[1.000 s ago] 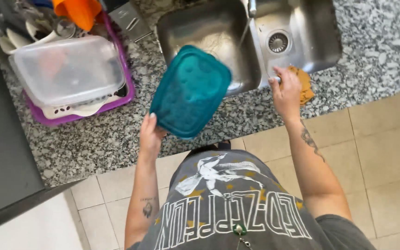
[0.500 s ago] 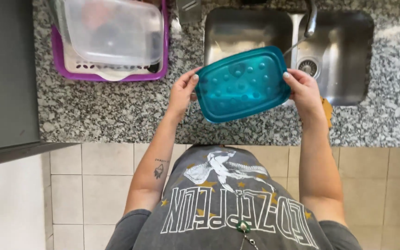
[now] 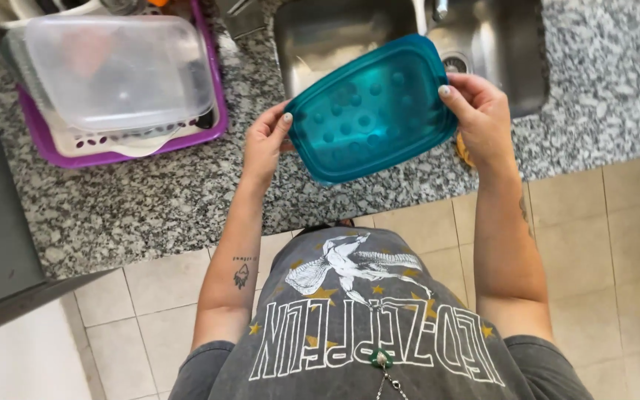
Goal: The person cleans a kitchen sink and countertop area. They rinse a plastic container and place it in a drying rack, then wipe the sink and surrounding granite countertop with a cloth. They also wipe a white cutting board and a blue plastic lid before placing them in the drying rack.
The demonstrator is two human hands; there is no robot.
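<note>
From the head camera, a purple dish rack (image 3: 116, 155) stood at the counter's far left corner, with a clear plastic container (image 3: 116, 70) lying upside down on top of it. A steel sink (image 3: 335, 37) was set into the granite counter (image 3: 150, 200) along its far edge, partly hidden behind a teal container lid (image 3: 372, 107). The lid was held tilted above the counter's near edge, in front of the sink. The left hand (image 3: 264, 144) pinched its left end; the right hand (image 3: 483, 118) gripped its right end, fingers curled over the rim.
</note>
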